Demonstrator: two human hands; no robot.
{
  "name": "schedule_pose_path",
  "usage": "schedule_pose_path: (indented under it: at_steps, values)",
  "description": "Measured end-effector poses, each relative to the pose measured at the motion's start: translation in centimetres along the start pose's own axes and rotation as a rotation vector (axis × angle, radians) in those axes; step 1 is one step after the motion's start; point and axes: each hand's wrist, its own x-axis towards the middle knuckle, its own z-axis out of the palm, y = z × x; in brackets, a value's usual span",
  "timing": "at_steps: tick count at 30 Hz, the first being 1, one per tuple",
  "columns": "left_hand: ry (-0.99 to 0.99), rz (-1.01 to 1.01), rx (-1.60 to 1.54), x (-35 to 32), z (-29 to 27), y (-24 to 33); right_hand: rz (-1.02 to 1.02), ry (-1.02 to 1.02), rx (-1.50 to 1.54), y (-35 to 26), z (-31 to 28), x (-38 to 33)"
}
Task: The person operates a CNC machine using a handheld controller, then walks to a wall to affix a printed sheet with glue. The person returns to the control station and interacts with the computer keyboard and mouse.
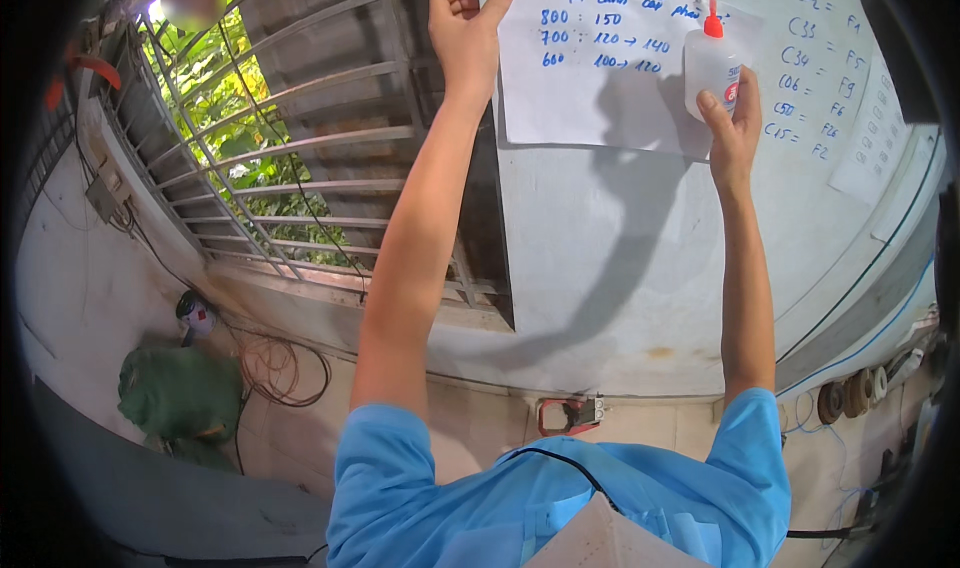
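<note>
Both my arms reach up to a white wall where a sheet of paper [560,108] with blue handwriting lies against the surface. My left hand [468,43] is at the sheet's upper left corner, by the window-side edge of the wall. Its fingers are curled and its thumb presses on the corner. In my right hand [733,133] is a translucent white squeeze bottle [705,63] with a red nozzle cap [713,20], held upright in front of the sheet's right part. Thumb and fingers grip the bottle's lower right side; the nozzle points up.
A barred window [290,183] is on the left. On the floor lie a green sack [180,393], coiled cable [285,368] and a red-framed object [570,415]. A can [195,313] stands by the left wall. Rolls [855,393] line the right side.
</note>
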Motion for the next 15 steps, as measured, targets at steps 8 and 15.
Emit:
schedule_pose_path:
  at_steps: [8,15]
  values:
    - [0.319,0.854,0.661,-0.5,2.4,-1.5,-0.014,0.027,0.067,0.9,-0.6,1.1]
    - [0.082,0.865,0.981,-3.2,2.6,-1.3,0.009,0.018,0.057,1.6,-1.1,1.3]
